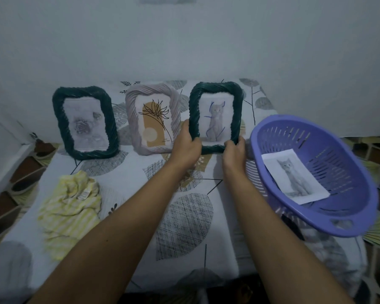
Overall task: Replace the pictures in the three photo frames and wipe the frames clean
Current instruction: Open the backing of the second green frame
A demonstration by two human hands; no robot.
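Three twisted-rope photo frames stand upright at the back of the table. The left dark green frame [85,122] shows a grey rose picture. The middle pale pink frame [153,119] shows a line-drawn flower on tan. The right dark green frame [215,117] shows a grey cat with blue scribbles. My left hand [188,145] grips that right frame at its lower left corner. My right hand [235,150] grips its lower right corner. A loose cat picture [294,176] lies inside the purple basket [338,227].
A crumpled yellow striped cloth [70,207] lies at the front left of the table, which is covered by a leaf-patterned tablecloth [184,216]. The purple basket tilts over the table's right edge. A pale wall rises right behind the frames. Patterned floor tiles show on both sides.
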